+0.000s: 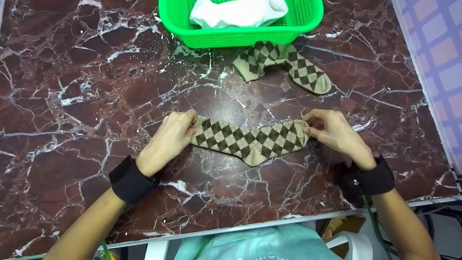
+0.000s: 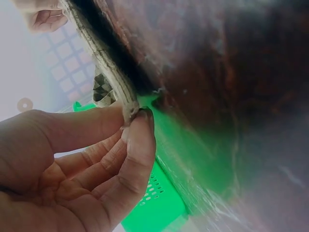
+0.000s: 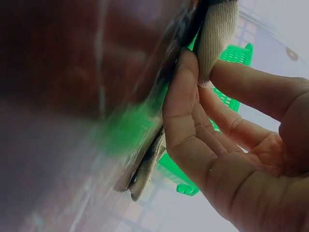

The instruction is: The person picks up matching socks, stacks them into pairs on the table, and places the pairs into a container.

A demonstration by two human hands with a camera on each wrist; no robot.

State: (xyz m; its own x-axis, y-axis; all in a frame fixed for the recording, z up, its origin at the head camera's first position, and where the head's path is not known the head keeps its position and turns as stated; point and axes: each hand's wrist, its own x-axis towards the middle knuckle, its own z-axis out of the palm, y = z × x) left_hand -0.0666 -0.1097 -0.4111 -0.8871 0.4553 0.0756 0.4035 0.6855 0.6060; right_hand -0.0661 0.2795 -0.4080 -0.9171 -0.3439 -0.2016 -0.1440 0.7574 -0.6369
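A beige sock with dark brown argyle diamonds (image 1: 252, 141) is stretched lengthwise between both hands, close over the marble-patterned table. My left hand (image 1: 175, 131) pinches its cuff end between thumb and forefinger, seen closely in the left wrist view. At the toe end, my right hand (image 1: 330, 128) pinches the fabric between thumb and fingers, and the right wrist view shows the beige toe (image 3: 217, 41) there. The sock's heel points toward the near table edge. A matching argyle sock (image 1: 306, 72) lies bent on the table beyond, with its toe to the right.
A green plastic basket (image 1: 238, 38) stands at the far side, holding white cloth (image 1: 240, 13). The second sock lies against its near side. A pale metal edge (image 1: 216, 228) borders the table in front, and a lilac checked surface (image 1: 440, 54) runs along the right.
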